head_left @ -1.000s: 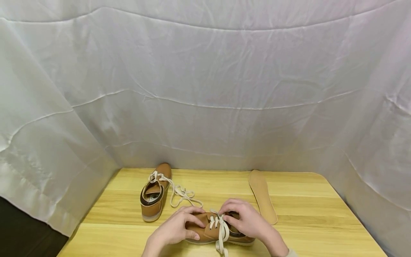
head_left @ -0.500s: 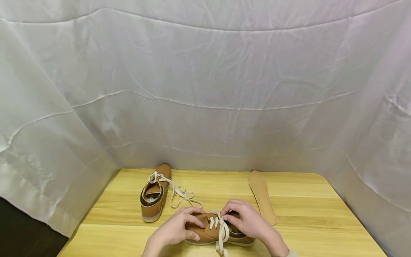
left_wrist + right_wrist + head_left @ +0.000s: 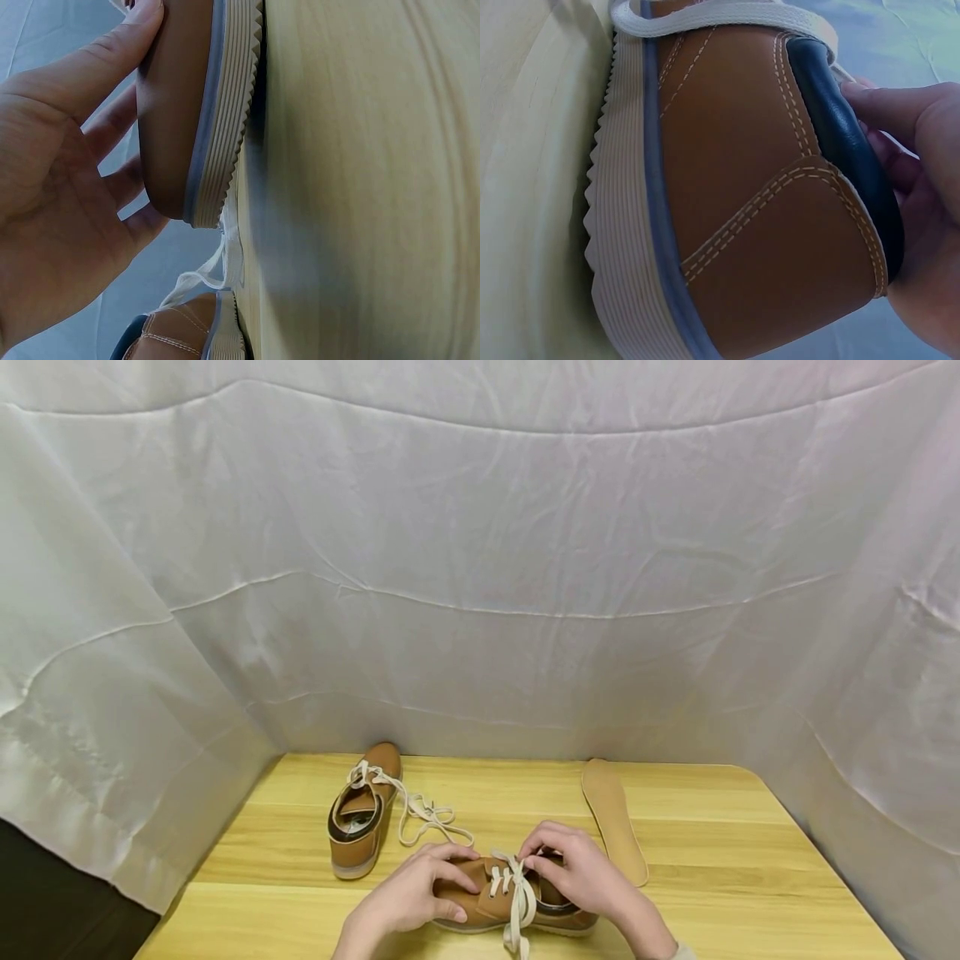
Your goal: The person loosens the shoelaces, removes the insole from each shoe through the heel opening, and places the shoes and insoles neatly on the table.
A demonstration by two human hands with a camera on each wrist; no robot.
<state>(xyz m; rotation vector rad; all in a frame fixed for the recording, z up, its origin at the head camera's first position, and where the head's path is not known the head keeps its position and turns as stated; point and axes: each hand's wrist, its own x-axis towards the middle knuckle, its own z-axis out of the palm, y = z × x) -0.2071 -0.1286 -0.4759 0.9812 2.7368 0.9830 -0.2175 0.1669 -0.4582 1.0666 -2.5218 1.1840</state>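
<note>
A brown lace-up shoe (image 3: 491, 902) lies on the table with its toe to the left, its cream lace (image 3: 522, 902) tied over the front and hanging toward me. My left hand (image 3: 412, 889) grips the toe, thumb on the near side and fingers over the far side. At the shoe's opening, my right hand (image 3: 573, 868) pinches beside the lace knot; I cannot tell whether it has the tongue or the lace. The right wrist view shows the thumb at the dark padded collar (image 3: 847, 157), with the other fingertips mostly hidden behind it.
A second brown shoe (image 3: 365, 847) stands at the back left, its loose cream lace (image 3: 427, 814) trailing rightward over the wooden table (image 3: 712, 860). Beyond my right hand lies a tan insole (image 3: 615, 822). Grey cloth (image 3: 480, 677) hangs behind the table and at both sides.
My right hand has lifted slightly at the shoe's opening, and more brown shows inside it. The left hand and the shoe have stayed in place.
</note>
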